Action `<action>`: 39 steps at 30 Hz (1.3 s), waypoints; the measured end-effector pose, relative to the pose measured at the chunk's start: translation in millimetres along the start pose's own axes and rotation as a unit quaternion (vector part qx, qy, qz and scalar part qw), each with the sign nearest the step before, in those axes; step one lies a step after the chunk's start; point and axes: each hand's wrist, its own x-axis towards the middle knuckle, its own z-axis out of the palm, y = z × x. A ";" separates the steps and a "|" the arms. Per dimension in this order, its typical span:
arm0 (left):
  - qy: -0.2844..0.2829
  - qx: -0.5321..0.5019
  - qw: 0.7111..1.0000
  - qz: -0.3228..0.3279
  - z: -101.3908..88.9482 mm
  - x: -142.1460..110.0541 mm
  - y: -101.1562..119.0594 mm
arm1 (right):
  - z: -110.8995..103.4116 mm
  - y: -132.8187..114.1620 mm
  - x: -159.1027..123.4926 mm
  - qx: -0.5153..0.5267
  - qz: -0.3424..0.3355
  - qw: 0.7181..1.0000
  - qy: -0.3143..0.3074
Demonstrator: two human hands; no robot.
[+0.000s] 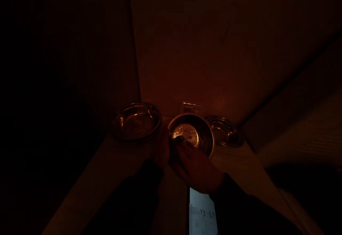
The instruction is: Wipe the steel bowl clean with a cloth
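Observation:
In dim reddish light a round metal bowl stands tilted toward me near the wall. My left hand grips its left rim, with the fingers mostly lost in shadow. At the near side of the bowl, my right hand reaches over the rim. Its fingers press a dark cloth against the inside wall. The cloth's edges are hard to make out. Bright reflections lie on the bowl's bottom.
A wide metal basin sits to the left and a shallower metal dish to the right, on a pale table. A wall socket is behind. A lit phone showing 23:57 lies below my right wrist.

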 end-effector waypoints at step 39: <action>-0.077 -0.033 0.996 0.020 -1.1 -2.2 8.8 | 1.4 10.1 -37.0 -0.085 -0.014 0.996 0.017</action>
